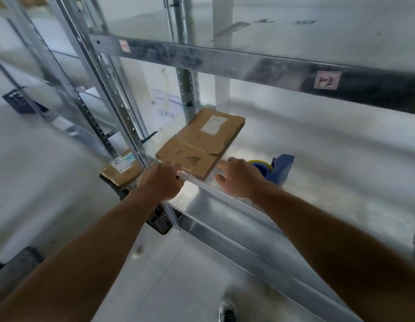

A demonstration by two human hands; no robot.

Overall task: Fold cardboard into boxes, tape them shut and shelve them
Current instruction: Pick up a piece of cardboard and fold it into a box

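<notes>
A stack of flattened brown cardboard (pixel 202 140) lies on the metal shelf (pixel 306 159), with a white label on its far part. My left hand (pixel 159 182) hovers at the stack's near left corner, fingers curled, holding nothing that I can see. To the right of the stack's near edge is my right hand (pixel 238 177), its fingers spread and relaxed. Just behind the right hand sits a blue tape dispenser (pixel 279 169) with a yellow roll.
An upper shelf beam (pixel 225 59) crosses above. A grey upright post (pixel 113 105) stands left of the cardboard. A taped brown box (pixel 121 167) rests on a dark crate (pixel 160 218) on the floor at left. A shoe (pixel 227 311) shows below.
</notes>
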